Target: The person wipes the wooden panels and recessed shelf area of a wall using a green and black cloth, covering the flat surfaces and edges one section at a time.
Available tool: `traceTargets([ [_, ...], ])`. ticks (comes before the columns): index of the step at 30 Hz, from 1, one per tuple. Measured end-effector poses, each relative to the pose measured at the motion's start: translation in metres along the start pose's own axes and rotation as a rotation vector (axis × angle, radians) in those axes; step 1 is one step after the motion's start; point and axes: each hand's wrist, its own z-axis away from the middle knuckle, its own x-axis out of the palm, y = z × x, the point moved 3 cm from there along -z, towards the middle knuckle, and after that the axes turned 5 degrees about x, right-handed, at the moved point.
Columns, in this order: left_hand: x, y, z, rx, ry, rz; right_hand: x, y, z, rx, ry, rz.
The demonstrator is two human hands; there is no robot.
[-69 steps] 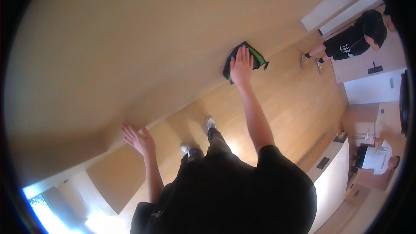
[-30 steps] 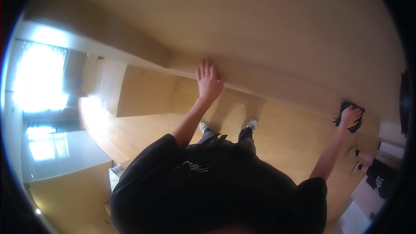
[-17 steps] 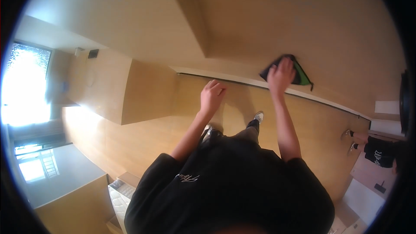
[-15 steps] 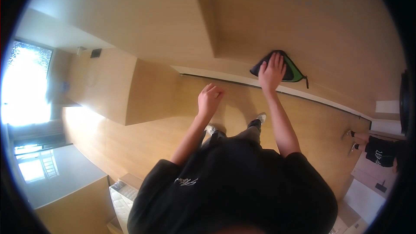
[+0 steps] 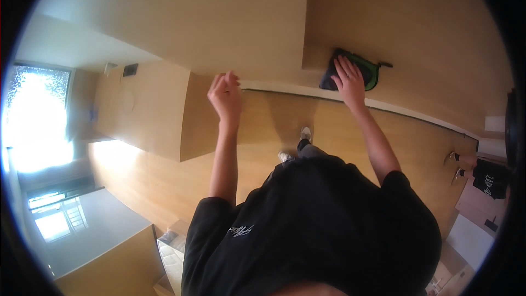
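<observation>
My right hand [image 5: 352, 81] lies with its fingers stretched over a dark grey and green cloth [image 5: 371, 73], pressing it against the wood-coloured wall [image 5: 416, 33]. A short dark loop sticks out from the cloth's right end. Part of the cloth is hidden under the palm and fingers. My left hand [image 5: 225, 97] is raised in the air to the left, its fingers curled in and nothing visible in them. It is near the corner of a wood-coloured projecting block.
A pale baseboard with a dark line runs along the wall's foot. At left are a projecting block [image 5: 164, 104] and a bright window [image 5: 41, 115]. A glossy-topped cabinet [image 5: 93, 230] stands lower left. Another person [image 5: 487, 178] is at the far right.
My left hand has moved left and up, still curled. My right hand has shifted slightly with the cloth, which has turned and changed from a triangular outline to a squarer one. My feet have shifted.
</observation>
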Motion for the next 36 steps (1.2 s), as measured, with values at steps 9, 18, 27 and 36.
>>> traceTargets([
  [9,0.000,0.031,-0.138,0.869,0.323,-0.283,0.013,0.007,0.018,0.376,0.183,0.022],
  [18,0.005,0.031,-0.158,1.144,0.341,-0.328,0.039,0.008,0.009,1.191,0.940,-0.107],
  [27,-0.066,-0.029,-0.203,1.213,0.268,-0.167,0.142,-0.190,-0.078,1.594,1.166,-1.456],
  [36,-0.061,-0.041,-0.195,1.229,0.339,-0.388,0.278,-0.070,0.021,1.586,1.495,-1.890],
])
